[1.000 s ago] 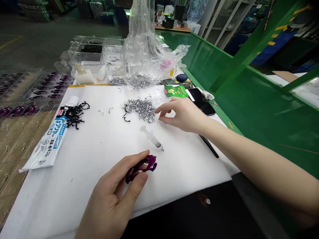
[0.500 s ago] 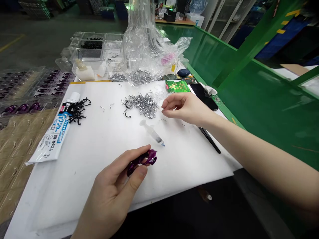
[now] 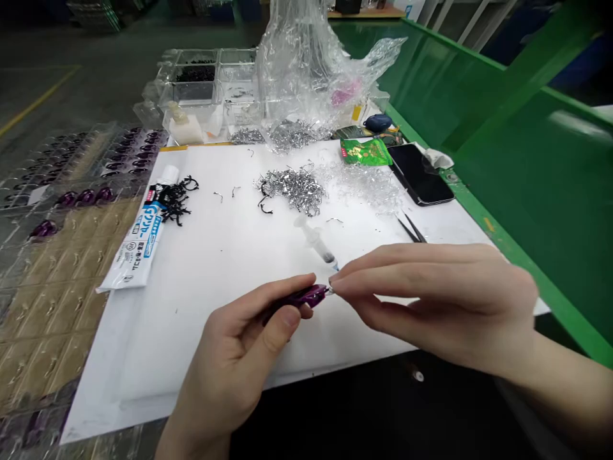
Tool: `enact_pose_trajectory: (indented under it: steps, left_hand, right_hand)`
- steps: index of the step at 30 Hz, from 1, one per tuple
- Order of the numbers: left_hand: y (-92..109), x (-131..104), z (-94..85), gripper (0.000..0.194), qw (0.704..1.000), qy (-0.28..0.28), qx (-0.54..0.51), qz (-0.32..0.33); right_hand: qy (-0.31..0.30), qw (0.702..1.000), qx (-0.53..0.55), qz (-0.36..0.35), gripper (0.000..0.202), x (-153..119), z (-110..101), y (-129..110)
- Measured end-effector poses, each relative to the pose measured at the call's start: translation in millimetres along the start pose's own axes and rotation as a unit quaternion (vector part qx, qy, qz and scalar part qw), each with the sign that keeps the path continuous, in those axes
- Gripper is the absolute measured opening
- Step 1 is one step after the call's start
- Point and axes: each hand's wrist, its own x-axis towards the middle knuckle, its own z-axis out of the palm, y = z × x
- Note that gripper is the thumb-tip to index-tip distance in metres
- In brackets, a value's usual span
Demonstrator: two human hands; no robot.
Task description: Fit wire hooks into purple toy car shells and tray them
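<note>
Lower centre of frame: left hand [image 3: 244, 358] grips the clip [image 3: 313, 296] between thumb and fingers. Right hand [image 3: 445, 300] has fingers pinched together at its end, apparently on a sliver [image 3: 329, 290]. Slight pinch area could let it slip; stray fingers could knock the syringe [image 3: 317, 244].
</note>
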Motion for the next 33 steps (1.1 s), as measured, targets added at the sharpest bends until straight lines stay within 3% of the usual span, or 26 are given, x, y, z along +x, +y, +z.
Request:
enact_pose_trajectory:
  steps: [3,6,8,11,13,19,27,33]
  left_hand:
    - [0.2,0.9,1.8,0.03,1.0,0.01,-0.023,0.003]
    - [-1.0,3.7,5.9,0.04,0.997,0.052,-0.05,0.022]
    - [-2.8,5.6,8.8,0.042,0.994,0.08,-0.064,0.041]
    - [-5.2,6.8,12.1,0.043,0.991,0.102,-0.063,0.054]
    - [-5.3,6.6,13.4,0.043,0.991,0.108,-0.054,0.057]
    - [-0.9,4.9,13.7,0.042,0.992,0.121,-0.026,0.035]
    - [-2.7,3.8,12.6,0.04,0.993,0.105,-0.049,0.007]
    - [-1.8,3.1,11.1,0.038,0.994,0.092,-0.053,-0.004]
  right_hand:
    - [0.048,0.983,0.111,0.135,0.028,0.0,9.0,0.8]
    - [0.08,0.903,0.289,0.307,0.032,-3.9,17.5,5.5]
    - [0.078,0.855,0.374,0.352,0.031,-8.3,22.8,9.2]
    - [0.078,0.828,0.415,0.369,0.025,-13.5,30.3,12.2]
    - [0.098,0.835,0.4,0.366,0.026,-14.1,34.4,11.4]
    - [0.141,0.906,0.262,0.302,0.037,-8.6,39.5,2.2]
    - [0.129,0.951,0.156,0.233,0.04,-11.8,39.8,-1.3]
    - [0.071,0.966,0.117,0.218,0.028,-11.5,31.6,1.8]
